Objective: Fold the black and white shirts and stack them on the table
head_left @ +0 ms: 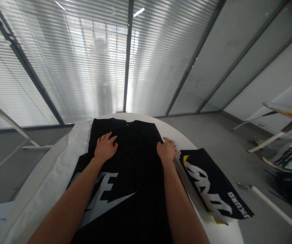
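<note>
A black T-shirt (146, 162) with large white lettering and a swoosh lies spread on a round white table (178, 135), its neckline toward the far edge. My left hand (106, 146) rests flat on the upper left of the shirt, fingers spread. At the shirt's upper right edge is my right hand (168, 149), its thumb by the fabric and its slightly bent fingers reaching over the white surface. Both forearms cover parts of the shirt and its print. Just right of my right forearm lies a folded black cloth (212, 179) with white and yellow print.
White fabric (66, 162) runs along the table's left side. Beyond stands a glass partition with blinds (97, 78). A metal frame (11, 122) is at left. On the right are another table (288, 112), a white pole (278, 210) and dark items on the floor.
</note>
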`<state>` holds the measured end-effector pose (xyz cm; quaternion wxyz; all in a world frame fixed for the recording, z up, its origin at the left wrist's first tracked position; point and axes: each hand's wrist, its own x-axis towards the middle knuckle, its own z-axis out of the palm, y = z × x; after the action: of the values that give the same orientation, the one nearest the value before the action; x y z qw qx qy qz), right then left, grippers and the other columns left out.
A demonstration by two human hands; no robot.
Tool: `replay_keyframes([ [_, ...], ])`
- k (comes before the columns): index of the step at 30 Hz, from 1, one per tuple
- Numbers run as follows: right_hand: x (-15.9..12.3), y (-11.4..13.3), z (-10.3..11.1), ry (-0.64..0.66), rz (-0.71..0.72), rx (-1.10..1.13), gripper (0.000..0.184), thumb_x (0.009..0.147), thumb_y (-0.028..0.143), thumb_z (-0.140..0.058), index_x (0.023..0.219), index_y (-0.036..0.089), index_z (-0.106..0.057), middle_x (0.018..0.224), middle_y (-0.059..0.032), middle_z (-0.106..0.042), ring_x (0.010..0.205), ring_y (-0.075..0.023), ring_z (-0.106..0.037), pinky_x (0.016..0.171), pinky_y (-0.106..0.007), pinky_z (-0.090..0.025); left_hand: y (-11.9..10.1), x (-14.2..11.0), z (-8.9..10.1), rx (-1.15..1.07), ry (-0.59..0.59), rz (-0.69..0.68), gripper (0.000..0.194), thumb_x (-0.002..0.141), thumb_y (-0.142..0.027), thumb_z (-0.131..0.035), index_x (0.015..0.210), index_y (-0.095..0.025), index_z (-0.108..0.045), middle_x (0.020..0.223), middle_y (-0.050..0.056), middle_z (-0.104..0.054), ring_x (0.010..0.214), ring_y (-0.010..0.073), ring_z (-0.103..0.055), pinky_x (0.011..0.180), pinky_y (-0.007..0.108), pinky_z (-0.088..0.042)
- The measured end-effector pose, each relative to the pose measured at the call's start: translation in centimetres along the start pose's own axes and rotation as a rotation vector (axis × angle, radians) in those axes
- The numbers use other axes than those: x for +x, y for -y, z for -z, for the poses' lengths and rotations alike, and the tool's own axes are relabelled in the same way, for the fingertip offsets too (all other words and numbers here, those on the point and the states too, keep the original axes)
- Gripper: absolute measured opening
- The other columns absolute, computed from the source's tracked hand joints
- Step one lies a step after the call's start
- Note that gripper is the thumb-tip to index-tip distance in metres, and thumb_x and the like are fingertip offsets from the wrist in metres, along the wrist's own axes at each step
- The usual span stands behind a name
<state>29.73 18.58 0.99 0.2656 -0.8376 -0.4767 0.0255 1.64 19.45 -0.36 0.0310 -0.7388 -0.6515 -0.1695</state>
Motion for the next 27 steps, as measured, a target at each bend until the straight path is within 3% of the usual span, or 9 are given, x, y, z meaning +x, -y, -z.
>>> replay_keyframes([
  [3,0.8,-1.2,0.6,0.071,-0.069,-0.033,0.05,0.084,0.028,-0.048,0.131,0.012,-0.054,0.123,-0.0242,-0.056,0.117,-0.0362,-0.051,0.097,-0.051,-0.035,0.0,0.0,-0.1,0.0,-0.006,-0.002,0.044,0.088,-0.034,-0.045,0.129,-0.029,-0.06,0.145,0.007,-0.048,0.13,0.0281,-0.043,0.104,0.046,-0.035],
  [9,1.5,-1.9,-0.1,0.202,-0.048,0.027,0.056,0.082,0.025,-0.051,0.136,0.011,-0.048,0.121,-0.0239,-0.056,0.107,-0.0324,-0.06,0.091,-0.043,-0.043,0.0,0.0,-0.1,0.002,-0.003,0.007,0.043,0.088,-0.034,-0.046,0.129,-0.029,-0.061,0.145,0.006,-0.048,0.13,0.0281,-0.043,0.105,0.046,-0.035],
  [17,1.8,-1.2,-0.3,0.174,-0.036,0.21,0.044,0.075,0.023,-0.055,0.117,0.015,-0.066,0.098,-0.0111,-0.07,0.094,-0.0258,-0.065,0.084,-0.034,-0.048,0.0,0.0,-0.1,0.009,-0.009,0.003,0.043,0.088,-0.035,-0.045,0.129,-0.03,-0.06,0.145,0.006,-0.048,0.13,0.0282,-0.043,0.104,0.046,-0.035],
  [24,2.0,-0.8,-0.1,0.198,-0.026,0.315,0.046,0.077,0.026,-0.052,0.12,0.021,-0.066,0.1,-0.0072,-0.072,0.094,-0.0229,-0.066,0.085,-0.033,-0.049,0.1,0.1,-0.1,0.005,0.0,-0.001,0.044,0.089,-0.035,-0.045,0.129,-0.029,-0.06,0.145,0.007,-0.048,0.13,0.0286,-0.042,0.104,0.047,-0.035],
  [27,2.0,-0.8,0.0,0.254,0.039,0.301,0.053,0.079,0.027,-0.052,0.131,0.02,-0.06,0.117,-0.0087,-0.068,0.108,-0.023,-0.062,0.096,-0.034,-0.046,0.1,0.0,0.0,0.001,0.0,0.002,0.044,0.088,-0.035,-0.045,0.129,-0.029,-0.06,0.145,0.007,-0.048,0.131,0.0285,-0.042,0.105,0.046,-0.035],
])
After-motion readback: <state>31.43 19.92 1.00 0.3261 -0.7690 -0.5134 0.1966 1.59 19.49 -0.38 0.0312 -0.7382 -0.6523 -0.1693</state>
